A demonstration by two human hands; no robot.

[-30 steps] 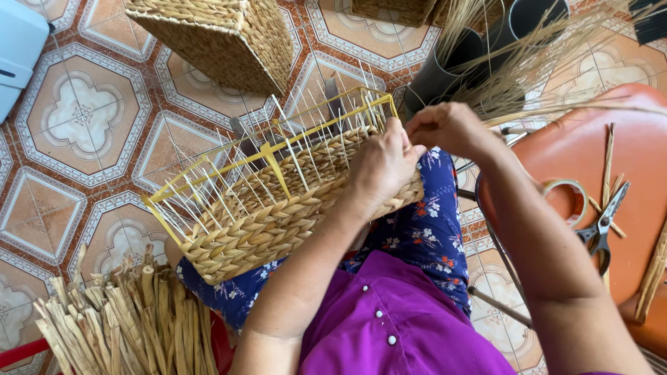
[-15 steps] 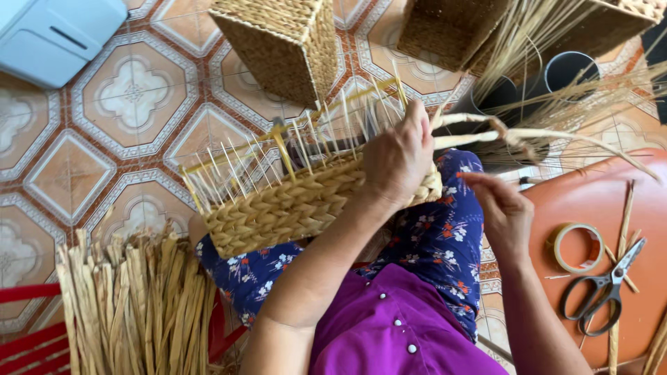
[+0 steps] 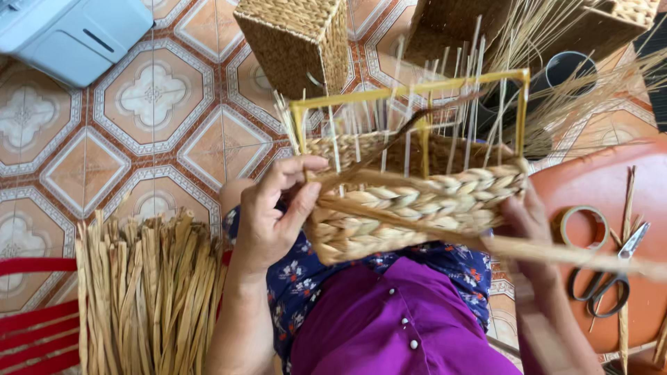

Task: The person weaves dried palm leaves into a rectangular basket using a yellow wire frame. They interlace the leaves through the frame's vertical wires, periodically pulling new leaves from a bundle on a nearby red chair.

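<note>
Item one: my left hand (image 3: 274, 215), closed on the left end of the half-woven basket (image 3: 417, 201), thumb lying over the front of the braided wall and fingers curled around its corner. Item two: my right hand (image 3: 531, 222), at the basket's right end, partly hidden behind the weave and blurred; it seems to grip the end wall, though I cannot tell how firmly. The two hands sit well apart, one at each end of the piece. The basket itself rests over my lap, above the purple garment (image 3: 389, 326) and the blue floral cloth (image 3: 306, 278), tilted so its open top faces away from me. Its lower courses are braided straw; above them rises a yellow wire frame (image 3: 417, 87) with thin pale uprights standing loose. A long flat straw strand (image 3: 556, 251) runs from the front of the weave out to the right, passing over the orange stool (image 3: 611, 187). On that stool: a roll of tape (image 3: 580, 226) and a pair of scissors (image 3: 611, 274), just beside each other. To my left, on the patterned tile floor (image 3: 139, 104), a bundle of dried straw (image 3: 149, 292). Farther off, a finished woven basket (image 3: 299, 38) and a pale blue box (image 3: 76, 35).
</note>
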